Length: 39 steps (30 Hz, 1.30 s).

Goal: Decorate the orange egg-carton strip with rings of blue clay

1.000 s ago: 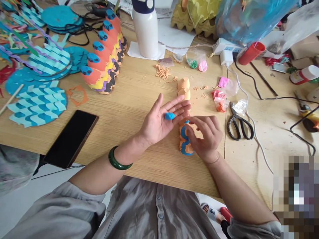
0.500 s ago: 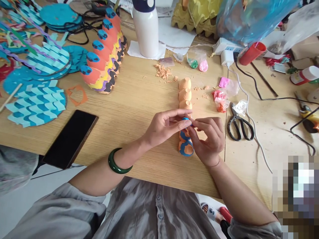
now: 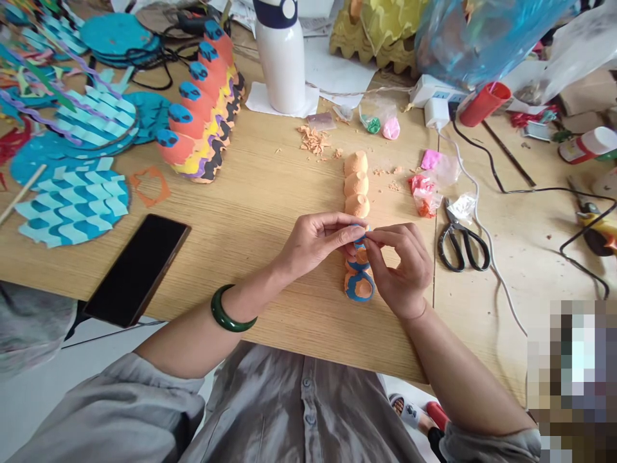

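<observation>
An orange row of cups (image 3: 357, 184) stands on the table, running away from me; blue clay covers parts of its near cups. Over the middle of the row, my left hand (image 3: 321, 241) has its thumb and fingers pressed together on a small piece of blue clay (image 3: 358, 233). My right hand (image 3: 402, 263) meets it from the right, thumb and index finger pinched at the edge of the same blue clay. The fingers hide part of the clay and the cups beneath.
A phone (image 3: 137, 270) lies at left, near a red and blue decorated row (image 3: 197, 109). Black-handled scissors (image 3: 463, 238) and clay bags (image 3: 424, 195) lie right. A white bottle (image 3: 280, 64) stands behind. A white cable (image 3: 486, 251) crosses the right side.
The right fingertips have shifted slightly left, closer to the left fingertips, and the right hand has turned a little. More of the blue and orange near cups shows beneath.
</observation>
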{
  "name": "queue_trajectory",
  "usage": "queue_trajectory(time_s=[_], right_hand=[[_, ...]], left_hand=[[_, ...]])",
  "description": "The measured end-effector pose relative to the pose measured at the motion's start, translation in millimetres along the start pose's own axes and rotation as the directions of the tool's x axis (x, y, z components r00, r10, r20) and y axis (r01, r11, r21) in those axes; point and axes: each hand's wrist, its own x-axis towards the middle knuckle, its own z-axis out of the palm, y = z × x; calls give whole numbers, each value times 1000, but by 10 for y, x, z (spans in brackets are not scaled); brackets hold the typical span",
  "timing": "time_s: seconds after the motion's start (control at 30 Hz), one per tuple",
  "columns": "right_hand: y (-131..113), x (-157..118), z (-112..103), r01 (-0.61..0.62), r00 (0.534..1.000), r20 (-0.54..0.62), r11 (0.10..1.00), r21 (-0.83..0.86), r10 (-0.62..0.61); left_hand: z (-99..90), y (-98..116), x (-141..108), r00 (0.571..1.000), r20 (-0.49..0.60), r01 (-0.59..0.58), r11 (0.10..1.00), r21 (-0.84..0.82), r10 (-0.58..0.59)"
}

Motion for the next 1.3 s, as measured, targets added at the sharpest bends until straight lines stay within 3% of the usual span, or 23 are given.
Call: queue_trajectory(time_s=[0.53, 0.77, 1.0, 1.17, 1.3], right_hand=[[23, -20, 12, -35, 999, 38, 997, 76, 32], [34, 17, -14, 94, 996, 0, 994, -50, -94], [30, 20, -15, 142, 988, 60, 990, -24, -141], [41, 10, -2, 95, 995, -1, 995, -15, -95], [63, -1, 7, 57, 997, 54, 998, -4, -57]], left_hand=[[-3, -9, 3, 998, 63, 19, 1000, -16, -18], [-9, 19, -3, 998, 42, 46, 996, 80, -49], [-13, 12, -8, 999, 10, 45, 994, 101, -46], [7, 18, -2, 998, 47, 40, 999, 36, -41], [4, 16, 8, 999, 22, 22, 999, 27, -22]])
